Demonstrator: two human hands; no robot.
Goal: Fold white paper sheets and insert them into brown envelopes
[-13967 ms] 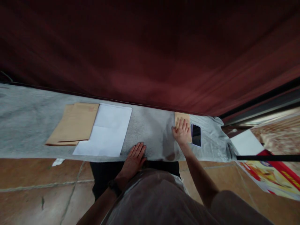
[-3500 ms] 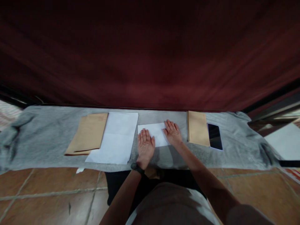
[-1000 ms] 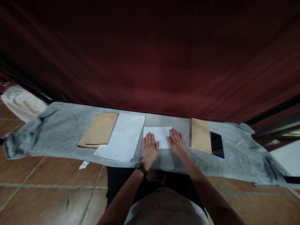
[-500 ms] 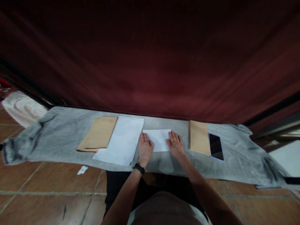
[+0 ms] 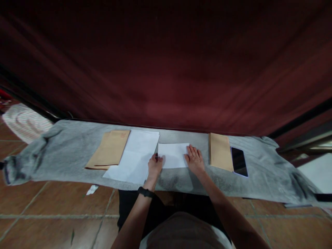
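Steadying the small white paper (image 5: 172, 155): we have it lying flat on the grey cloth (image 5: 72, 148), squarely in front of us, between our two hands.
Right hand (image 5: 195, 160): we rest it palm down on the paper's right end, fingers spread, grasping nothing.
Left hand (image 5: 155, 167): we bring it to the paper's left edge with the fingers curled – whether they pinch that edge, we cannot tell.
Good handling: we would do best to press evenly with the right palm and touch the left edge lightly, since thin paper probably skids or creases on soft cloth.
Larger white sheets (image 5: 135, 152): we see them just left of the paper, partly under the brown envelopes (image 5: 111, 147) – our left sleeve side should not drag them.
Brown stack (image 5: 220, 152): we have it right of our right hand, apart from it.
Phone (image 5: 239, 162): we see it just beyond that stack.
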